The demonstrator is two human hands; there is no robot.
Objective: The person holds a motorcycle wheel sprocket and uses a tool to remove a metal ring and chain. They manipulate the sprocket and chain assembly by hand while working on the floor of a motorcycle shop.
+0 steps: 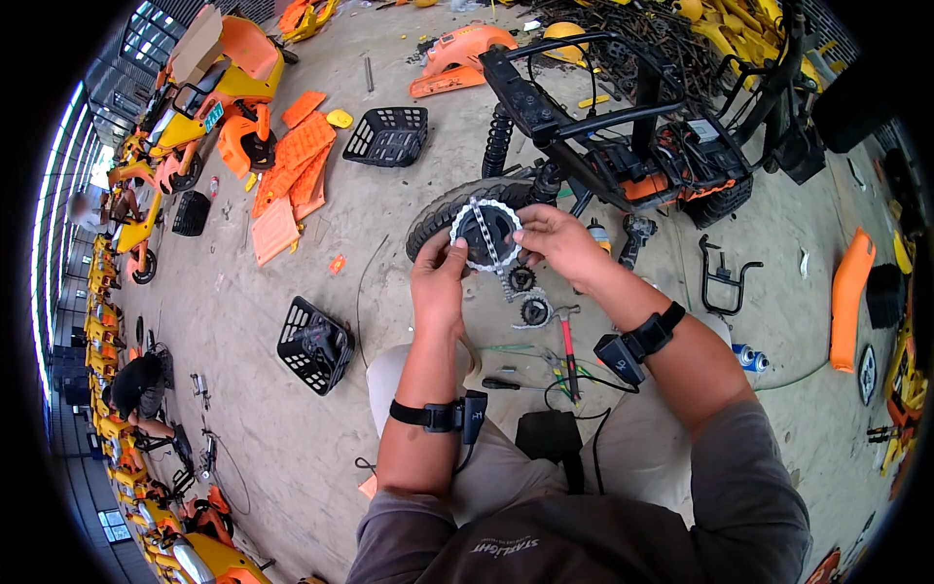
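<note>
Between my two hands is a round black sprocket (473, 236) with a silver chain (484, 230) around its rim; a straight length of chain crosses its face. My left hand (438, 282) pinches the rim at lower left between thumb and fingers. At the right side of the rim, my right hand (559, 243) is closed on it in the same way. Just below, two small dark gears (522, 279) lie on the floor with more silver chain (514, 290) around them. A black tyre (425, 222) stands right behind the sprocket.
A stripped black scooter frame (574, 127) stands ahead on the right. Near my knees lie a red-handled hammer (568, 350), a screwdriver (502, 383) and pliers. A cordless drill (637, 238) is right of my hand. Black baskets (316, 346) and orange panels (292, 165) lie left; a person (141, 384) crouches there.
</note>
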